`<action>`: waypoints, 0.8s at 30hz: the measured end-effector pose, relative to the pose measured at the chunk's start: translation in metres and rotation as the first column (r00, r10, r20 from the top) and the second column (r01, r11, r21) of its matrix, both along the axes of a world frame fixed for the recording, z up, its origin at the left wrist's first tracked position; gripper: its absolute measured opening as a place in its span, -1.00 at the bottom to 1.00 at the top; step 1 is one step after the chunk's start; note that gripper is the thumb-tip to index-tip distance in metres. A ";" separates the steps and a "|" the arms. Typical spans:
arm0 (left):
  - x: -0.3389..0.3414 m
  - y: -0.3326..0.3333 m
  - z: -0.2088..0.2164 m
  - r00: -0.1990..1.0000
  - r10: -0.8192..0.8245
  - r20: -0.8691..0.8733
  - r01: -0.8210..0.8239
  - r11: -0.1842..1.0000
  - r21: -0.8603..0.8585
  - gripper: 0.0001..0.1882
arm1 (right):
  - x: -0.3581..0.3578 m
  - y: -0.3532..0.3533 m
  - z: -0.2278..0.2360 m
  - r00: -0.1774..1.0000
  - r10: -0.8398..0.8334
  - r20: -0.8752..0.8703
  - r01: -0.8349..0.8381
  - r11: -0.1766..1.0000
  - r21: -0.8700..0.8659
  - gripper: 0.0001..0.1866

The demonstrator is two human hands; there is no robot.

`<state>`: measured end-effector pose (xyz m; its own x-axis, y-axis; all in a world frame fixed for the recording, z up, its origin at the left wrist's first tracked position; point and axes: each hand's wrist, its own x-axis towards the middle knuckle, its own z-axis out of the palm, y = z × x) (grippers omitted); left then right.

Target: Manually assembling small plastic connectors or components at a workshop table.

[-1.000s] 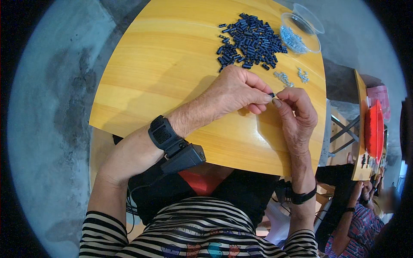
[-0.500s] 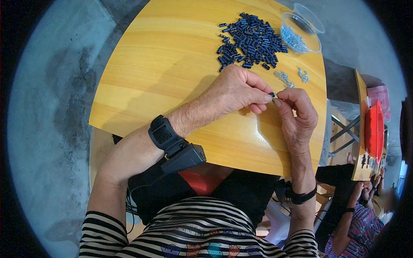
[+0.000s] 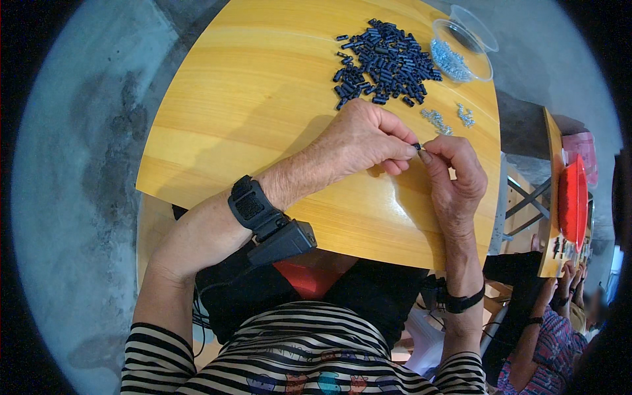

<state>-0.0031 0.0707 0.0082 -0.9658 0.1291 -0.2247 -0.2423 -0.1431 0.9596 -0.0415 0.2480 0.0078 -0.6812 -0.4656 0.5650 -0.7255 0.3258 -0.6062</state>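
Over the right part of the yellow wooden table (image 3: 250, 79), my left hand (image 3: 368, 138) pinches a small black plastic tube piece (image 3: 417, 146) between thumb and fingertips. My right hand (image 3: 459, 174) meets it from the right, thumb and forefinger closed at the end of that piece. Whatever sits between the right fingertips is too small to make out. Beyond the hands lies a heap of similar black tube pieces (image 3: 388, 62). Two little clusters of shiny metal bits, likely screws, rest nearer: one cluster (image 3: 436, 121) just past my fingertips, another cluster (image 3: 465, 114) to its right.
At the table's far right edge stands a clear plastic tub (image 3: 489, 71) of silvery small parts, with a clear lid (image 3: 479, 27) beside it. A second table (image 3: 553, 197) to the right carries a red basin (image 3: 573, 203). A co-worker's arm (image 3: 526, 349) shows at lower right.
Both my hands keep almost the same pose around the black piece, with only a tiny shift. The co-worker's hands at the right have moved slightly.
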 end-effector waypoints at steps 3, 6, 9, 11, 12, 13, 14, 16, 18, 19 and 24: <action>-0.001 0.001 -0.001 1.000 0.003 -0.001 -0.003 1.000 0.005 -0.81 | 0.000 0.000 0.001 0.999 -0.005 -0.042 0.007 0.999 0.034 -0.86; -0.001 0.001 -0.001 1.000 0.004 -0.001 -0.004 1.000 0.006 -0.81 | 0.000 0.000 0.001 0.997 -0.003 -0.077 0.006 0.999 0.042 -0.86; -0.002 0.001 -0.003 1.000 0.003 -0.011 -0.003 1.000 0.002 -0.82 | 0.000 -0.001 0.002 0.994 0.002 -0.111 0.005 0.998 0.057 -0.86; -0.002 0.001 -0.004 1.000 0.002 -0.015 -0.002 1.000 -0.004 -0.82 | 0.001 -0.001 0.000 0.995 -0.006 -0.103 0.012 0.998 0.057 -0.86; -0.001 0.001 -0.004 1.000 0.002 -0.016 -0.002 1.000 0.001 -0.82 | 0.001 -0.001 -0.001 0.995 -0.013 -0.095 0.019 0.998 0.058 -0.86; -0.001 0.001 -0.004 1.000 0.001 -0.018 0.000 1.000 0.006 -0.82 | 0.001 -0.001 -0.001 0.995 -0.014 -0.095 0.019 0.998 0.058 -0.86; -0.001 0.001 -0.004 1.000 0.000 -0.018 0.000 1.000 0.006 -0.82 | 0.002 -0.001 -0.001 0.995 -0.016 -0.096 0.022 0.998 0.067 -0.86; -0.001 0.001 -0.004 1.000 0.001 -0.023 0.000 1.000 0.022 -0.82 | 0.002 -0.001 -0.001 0.995 -0.018 -0.098 0.026 0.997 0.076 -0.86; 0.000 0.001 -0.003 1.000 0.006 -0.020 -0.005 1.000 0.026 -0.82 | 0.004 -0.003 0.000 0.992 -0.028 -0.121 0.036 0.997 0.064 -0.86; 0.000 0.002 -0.003 1.000 0.013 -0.015 -0.012 1.000 0.028 -0.83 | 0.005 -0.003 0.000 0.992 -0.028 -0.121 0.036 0.997 0.064 -0.86; 0.002 0.003 0.001 1.000 0.022 -0.004 -0.022 0.999 0.025 -0.83 | 0.004 -0.002 -0.001 0.993 -0.002 -0.118 0.009 0.998 0.057 -0.85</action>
